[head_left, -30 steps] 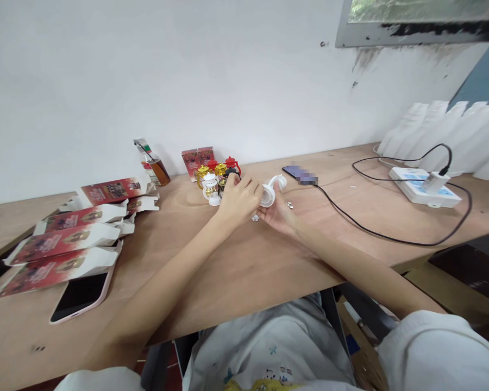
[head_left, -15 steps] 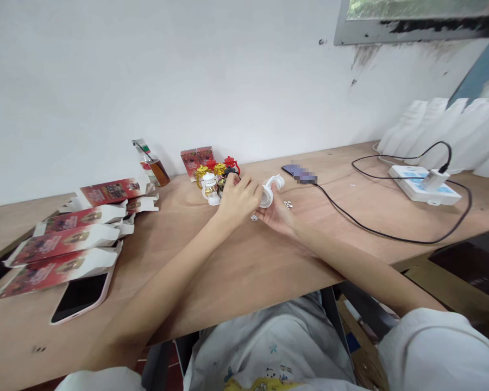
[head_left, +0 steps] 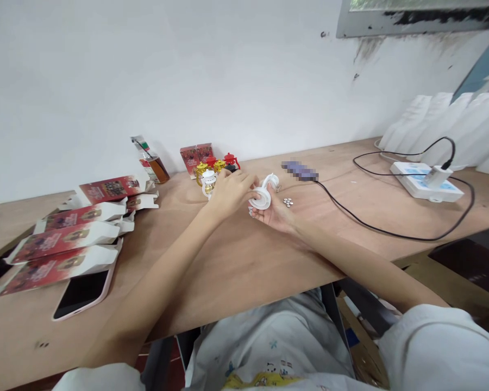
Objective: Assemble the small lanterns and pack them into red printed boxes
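My right hand (head_left: 277, 216) holds a white plastic piece (head_left: 262, 199), apparently part of a small lantern, with its round open end towards me and a curved handle at the back. Bent over that round end from the left is my left hand (head_left: 233, 191); its fingers are pinched together at the rim, and what they hold, if anything, is too small to make out. Small silver discs like button cells (head_left: 288, 202) lie just right of my right hand. Behind my left hand stand a white mini lantern (head_left: 208, 180), a gold one (head_left: 201, 170) and a red one (head_left: 230, 158).
Flattened red boxes (head_left: 75, 234) overlap a phone (head_left: 83, 293) on the left. A bottle of brown liquid (head_left: 157, 169) and red boxes (head_left: 189, 158) stand by the wall. Rightward are another phone (head_left: 299, 171), its black cable (head_left: 362, 222), a power strip (head_left: 419, 182) and white wrapped items (head_left: 440, 130).
The white piece has tipped so its round end turns more upward and sits slightly lower. My left fingers have come closer to its rim. The view has shifted slightly.
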A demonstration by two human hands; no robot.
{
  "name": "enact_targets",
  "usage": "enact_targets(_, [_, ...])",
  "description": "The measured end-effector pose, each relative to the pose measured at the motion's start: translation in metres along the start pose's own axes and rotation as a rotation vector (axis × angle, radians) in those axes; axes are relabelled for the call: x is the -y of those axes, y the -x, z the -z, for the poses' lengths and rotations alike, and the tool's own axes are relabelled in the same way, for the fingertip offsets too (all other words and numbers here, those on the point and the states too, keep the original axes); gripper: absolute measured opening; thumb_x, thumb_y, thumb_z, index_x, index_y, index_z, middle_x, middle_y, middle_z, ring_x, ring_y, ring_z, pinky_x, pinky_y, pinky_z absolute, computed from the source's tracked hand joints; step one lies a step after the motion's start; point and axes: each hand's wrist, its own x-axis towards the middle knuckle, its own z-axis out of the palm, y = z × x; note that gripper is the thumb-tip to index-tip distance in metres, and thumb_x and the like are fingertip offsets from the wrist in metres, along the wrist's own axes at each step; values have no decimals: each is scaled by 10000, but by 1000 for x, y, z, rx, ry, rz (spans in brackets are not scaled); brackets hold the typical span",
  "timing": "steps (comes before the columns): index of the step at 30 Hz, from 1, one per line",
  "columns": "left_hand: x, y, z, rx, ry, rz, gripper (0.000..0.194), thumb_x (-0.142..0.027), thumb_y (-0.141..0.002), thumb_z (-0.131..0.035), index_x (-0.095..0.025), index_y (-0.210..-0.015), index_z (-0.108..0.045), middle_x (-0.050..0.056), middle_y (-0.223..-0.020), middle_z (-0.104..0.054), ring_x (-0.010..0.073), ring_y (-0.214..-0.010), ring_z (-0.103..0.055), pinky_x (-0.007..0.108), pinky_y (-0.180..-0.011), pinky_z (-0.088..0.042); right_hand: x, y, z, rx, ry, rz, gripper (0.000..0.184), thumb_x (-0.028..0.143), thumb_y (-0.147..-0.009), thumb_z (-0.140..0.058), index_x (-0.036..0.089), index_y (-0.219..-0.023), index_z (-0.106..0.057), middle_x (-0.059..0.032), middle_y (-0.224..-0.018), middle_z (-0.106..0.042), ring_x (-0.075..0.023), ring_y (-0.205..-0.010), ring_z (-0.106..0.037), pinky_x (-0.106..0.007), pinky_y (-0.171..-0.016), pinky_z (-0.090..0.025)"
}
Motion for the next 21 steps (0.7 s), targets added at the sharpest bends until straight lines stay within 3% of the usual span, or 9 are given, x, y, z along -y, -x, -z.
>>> enact_targets(5, [21,2,-7,271,689,148,587,-531,-733,-654,-138,-1149,-520,144,-1182,-612,218,-942,-618,296,-736,-459,-6,-5,3,-15,217,246,401,574,-714,-671,220,-883,-589,19,-768,-639,-114,-652,-575,-249,-614,-502])
enact_targets(9, [16,5,-21,330,1043,232,589,-548,-694,-670,-130,-1098,-578,119,-1116,-649,231,-965,-618,317,-805,-482,-10,-2,5,-93,618,512,485,425,-614,-797,237,-998,-569,-16,-981,-653,-173,-877,-599,-316,-813,-484])
enact_targets(13, [1,16,-43,209,1152,417,599,-509,-581,-769,-108,-999,-618,95,-997,-682,246,-933,-624,358,-838,-493,-17,5,9,6,980,569,648,400,-620,-796,216,-1165,-498,-88,-1203,-567,-258,-1129,-521,-421,-1002,-389])
enact_targets(17, [5,40,-52,11,1188,525,577,-493,-569,-777,-124,-984,-626,88,-1006,-689,246,-976,-622,372,-899,-488,-17,1,15,145,1109,587,599,480,-738,-687,203,-1218,-458,-118,-1265,-513,-269,-1178,-481,-448,-1024,-357])
enact_targets(19, [13,55,-49,-63,1179,563,586,-473,-578,-780,-133,-1026,-614,90,-1031,-687,244,-978,-628,380,-918,-485,-9,-5,21,101,1161,663,500,482,-815,-601,222,-1220,-465,-108,-1241,-525,-250,-1125,-506,-434,-997,-374])
enact_targets(21, [21,70,-45,-108,1172,600,598,-463,-600,-774,-134,-1067,-596,99,-1037,-687,248,-972,-634,394,-922,-484,3,-13,32,-46,1275,748,396,464,-857,-543,224,-1170,-511,-106,-1171,-555,-249,-1072,-517,-432,-976,-381])
